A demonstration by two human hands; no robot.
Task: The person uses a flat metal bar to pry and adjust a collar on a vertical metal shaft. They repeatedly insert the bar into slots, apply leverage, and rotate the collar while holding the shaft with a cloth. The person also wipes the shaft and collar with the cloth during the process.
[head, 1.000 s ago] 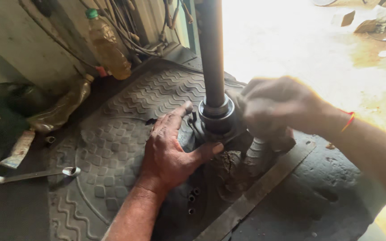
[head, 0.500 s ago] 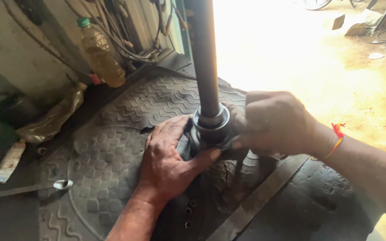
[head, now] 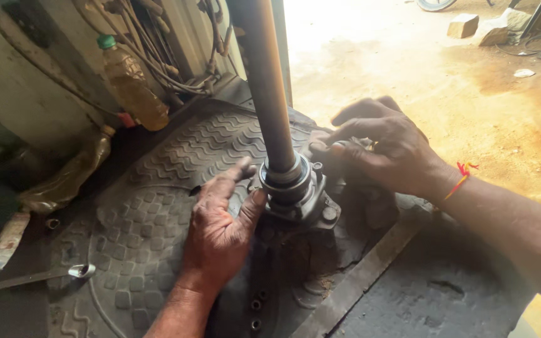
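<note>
The left hand (head: 220,231) lies spread flat on the patterned rubber mat (head: 151,188), thumb pressed against the hub (head: 295,194) of the upright steel shaft (head: 267,94). The right hand (head: 383,147) presses bunched fingers to the hub's far side. Behind stand 2 amber bottles: 1 green-capped bottle (head: 129,84), 1 leaning bottle (head: 64,178).

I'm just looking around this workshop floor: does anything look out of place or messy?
A little. A spoon lies on the grimy rubber mat, an odd thing among greasy parts. One plastic bottle lies crumpled on its side, while another stands upright. The shaft and hub between the hands look intact.
</note>
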